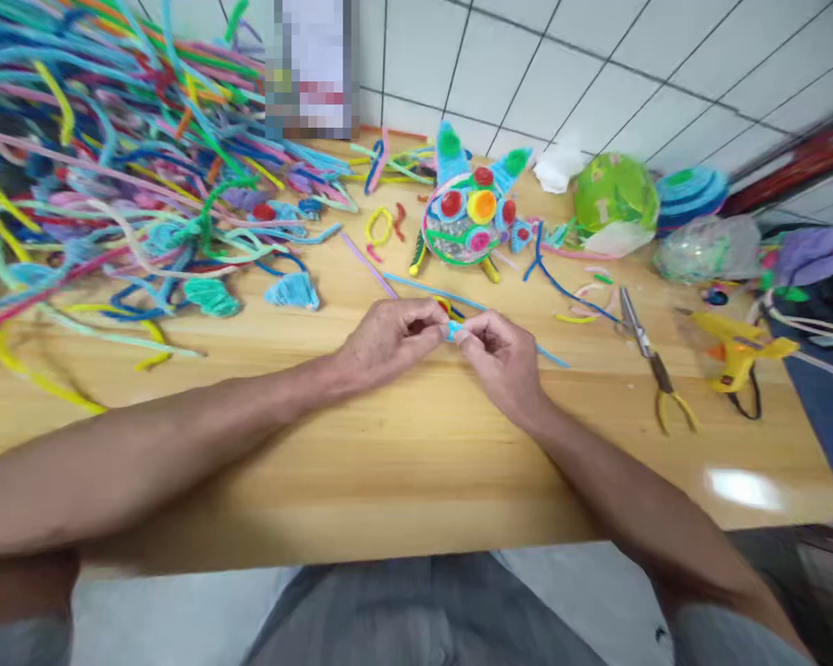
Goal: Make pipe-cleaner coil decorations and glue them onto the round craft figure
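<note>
A person seated at a wooden table [375, 481] pinches a small light-blue piece [453, 330] between both hands, just above the tabletop near its middle. The left hand [399, 342] grips one end between thumb and fingertips; the right hand [505, 361] pinches the other, fingers curled in. A blue pipe cleaner [553, 356] lies on the table behind the hands. Beyond stands a colorful figure [458, 236] with two pointed blue ears. Pipe cleaners crowd the left; a yellow glue gun [739, 350] rests at right.
</note>
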Tool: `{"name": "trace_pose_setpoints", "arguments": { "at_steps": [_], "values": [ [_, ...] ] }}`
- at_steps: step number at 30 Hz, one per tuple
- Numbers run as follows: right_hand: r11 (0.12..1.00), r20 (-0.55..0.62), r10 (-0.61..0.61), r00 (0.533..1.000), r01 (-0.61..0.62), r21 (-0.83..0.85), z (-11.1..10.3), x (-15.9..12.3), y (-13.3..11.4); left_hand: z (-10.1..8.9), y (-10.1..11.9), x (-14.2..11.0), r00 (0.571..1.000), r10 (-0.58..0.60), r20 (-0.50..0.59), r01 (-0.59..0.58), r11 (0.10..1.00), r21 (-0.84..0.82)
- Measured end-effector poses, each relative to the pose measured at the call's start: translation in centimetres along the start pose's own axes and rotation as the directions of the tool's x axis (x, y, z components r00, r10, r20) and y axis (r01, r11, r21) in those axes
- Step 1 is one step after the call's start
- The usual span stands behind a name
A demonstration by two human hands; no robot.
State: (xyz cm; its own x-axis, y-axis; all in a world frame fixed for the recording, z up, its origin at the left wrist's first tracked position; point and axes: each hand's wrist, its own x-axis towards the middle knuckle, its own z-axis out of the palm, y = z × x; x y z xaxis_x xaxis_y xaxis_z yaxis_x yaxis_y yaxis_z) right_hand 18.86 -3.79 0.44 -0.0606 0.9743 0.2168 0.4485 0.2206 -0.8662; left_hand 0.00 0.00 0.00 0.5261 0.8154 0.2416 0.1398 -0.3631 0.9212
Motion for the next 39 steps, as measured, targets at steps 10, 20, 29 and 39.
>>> {"name": "trace_pose_setpoints", "arguments": {
  "at_steps": [10,20,29,39],
  "values": [
    [1.0,-0.002,0.013,1.0,-0.013,0.003,-0.13,-0.22,-0.01,-0.08,0.0,-0.16,1.0,-0.002,-0.01,0.002,1.0,-0.019],
    [1.0,-0.007,0.007,1.0,-0.007,0.004,-0.11,-0.16,-0.01,-0.08,-0.06,-0.28,1.0,-0.023,-0.001,0.023,0.999,-0.031],
    [1.0,0.0,0.017,1.0,-0.017,0.0,-0.13,-0.17,-0.03,-0.1,0.0,-0.2,1.0,-0.004,-0.008,0.004,1.0,-0.025],
    [0.999,-0.006,0.025,1.0,-0.025,-0.025,-0.12,-0.15,-0.16,-0.11,0.06,-0.28,1.0,-0.023,0.0,0.023,0.999,-0.037]
  ]
}}
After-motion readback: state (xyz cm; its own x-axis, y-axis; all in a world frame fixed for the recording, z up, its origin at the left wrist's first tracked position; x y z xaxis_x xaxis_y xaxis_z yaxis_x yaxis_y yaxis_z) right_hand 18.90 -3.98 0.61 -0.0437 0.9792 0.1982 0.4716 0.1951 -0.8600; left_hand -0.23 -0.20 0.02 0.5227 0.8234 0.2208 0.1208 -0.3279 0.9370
